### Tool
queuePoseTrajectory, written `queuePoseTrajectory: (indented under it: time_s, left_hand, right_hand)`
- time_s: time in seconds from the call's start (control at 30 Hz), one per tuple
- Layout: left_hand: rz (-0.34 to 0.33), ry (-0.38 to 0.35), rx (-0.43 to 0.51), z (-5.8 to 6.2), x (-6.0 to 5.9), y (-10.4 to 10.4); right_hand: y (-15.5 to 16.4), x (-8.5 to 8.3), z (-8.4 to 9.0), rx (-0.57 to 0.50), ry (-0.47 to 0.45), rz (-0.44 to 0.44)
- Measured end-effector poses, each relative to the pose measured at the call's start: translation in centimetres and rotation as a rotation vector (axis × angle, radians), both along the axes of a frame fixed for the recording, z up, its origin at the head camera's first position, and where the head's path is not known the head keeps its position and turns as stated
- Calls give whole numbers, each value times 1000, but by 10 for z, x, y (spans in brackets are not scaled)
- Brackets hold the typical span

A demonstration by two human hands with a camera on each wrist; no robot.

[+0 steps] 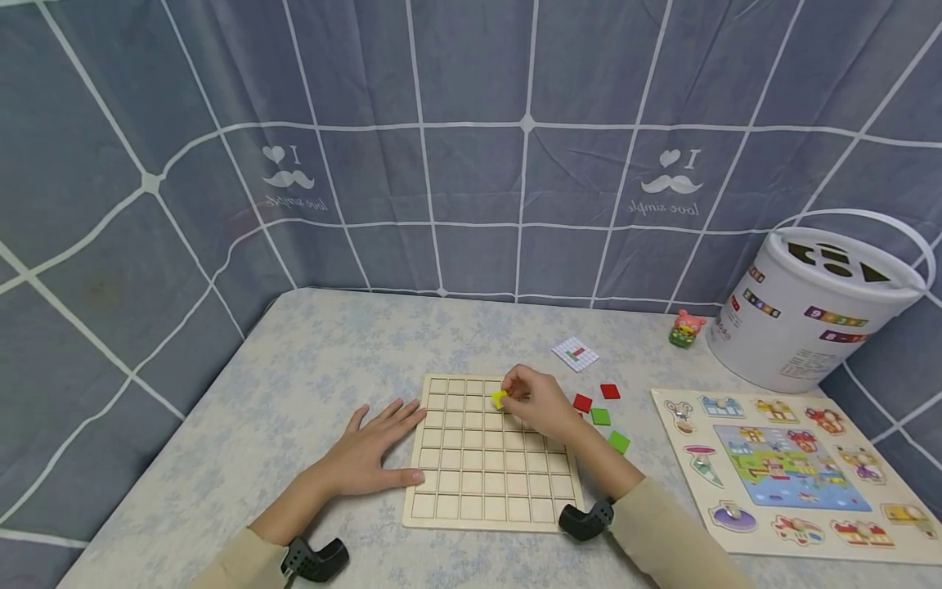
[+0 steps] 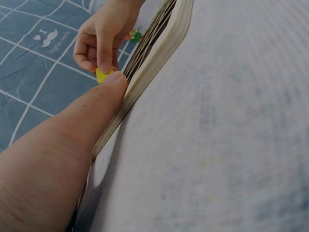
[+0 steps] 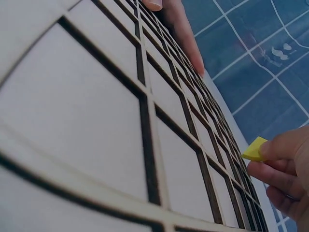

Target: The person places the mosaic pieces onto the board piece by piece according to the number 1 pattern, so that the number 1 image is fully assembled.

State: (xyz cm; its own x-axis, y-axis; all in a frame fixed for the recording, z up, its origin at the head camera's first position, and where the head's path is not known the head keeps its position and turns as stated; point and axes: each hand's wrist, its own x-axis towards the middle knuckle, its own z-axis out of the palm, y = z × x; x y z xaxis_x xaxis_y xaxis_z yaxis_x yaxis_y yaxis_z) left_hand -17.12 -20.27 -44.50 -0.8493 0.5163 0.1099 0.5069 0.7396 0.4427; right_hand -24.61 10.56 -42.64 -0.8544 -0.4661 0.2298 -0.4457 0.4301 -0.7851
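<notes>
Presently, the yellow tile (image 1: 498, 400) is pinched between the thumb and fingers of the right hand (image 1: 540, 402); it is above the far part of the grid board (image 1: 472, 483), somewhat right of the left edge and close to the far rim; whether its lower corner already touches a cell, I cannot tell from these views.

The relation that matters most, in my judgement, is between this tile and the cells under it; the tile appears square, so it gives no clear long axis, and in the right wrist view it looks tilted to the surface, with one corner pointing away from the fingers, so its sides would need to become parallel with the cell walls for it to lie flat.

Of the two hands, the right one is the nearer, because it carries the tile; the left hand (image 1: 379, 450) lies on the bench (image 1: 294, 384) with the fingers spread wide, holds nothing, and its thumb rests at the left edge of the board; seen from this hand, the tile is to the right and farther away.

Red tiles (image 1: 582, 402) and green tiles (image 1: 600, 416) lie right of the board.
</notes>
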Motion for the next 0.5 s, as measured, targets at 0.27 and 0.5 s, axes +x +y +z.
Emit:
queuePoseTrajectory:
  time_s: [0.27,0.5]
  left_hand:
    - [2,-4,-7,0,-1,0]
    - [2,-6,-7,2,0,0]
  right_hand:
    - [-6,-3,3,49,34,9]
    - [-13,-4,6,85,83,49]
